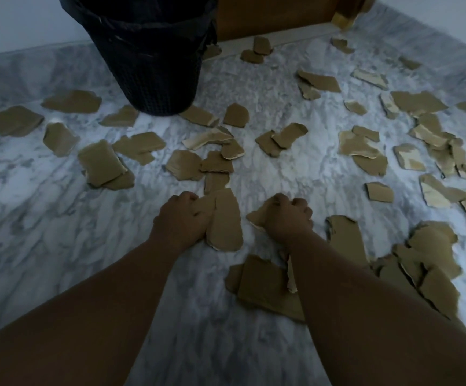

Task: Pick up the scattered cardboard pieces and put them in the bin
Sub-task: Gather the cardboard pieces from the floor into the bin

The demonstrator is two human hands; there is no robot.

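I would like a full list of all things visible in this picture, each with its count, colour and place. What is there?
bin: one, black with black liner, standing on the floor, upper centre-left.
loose cardboard pieces: several dozen, brown, some with pale torn faces, scattered around the bin and thickest at right.
floor: one, white-grey marble, fills most of the view.
wooden panel: one, brown, top, behind the bin.
wall: one, pale, upper left.
left hand: one, centre, grips a long cardboard piece.
right hand: one, just right of centre, grips a small cardboard piece.
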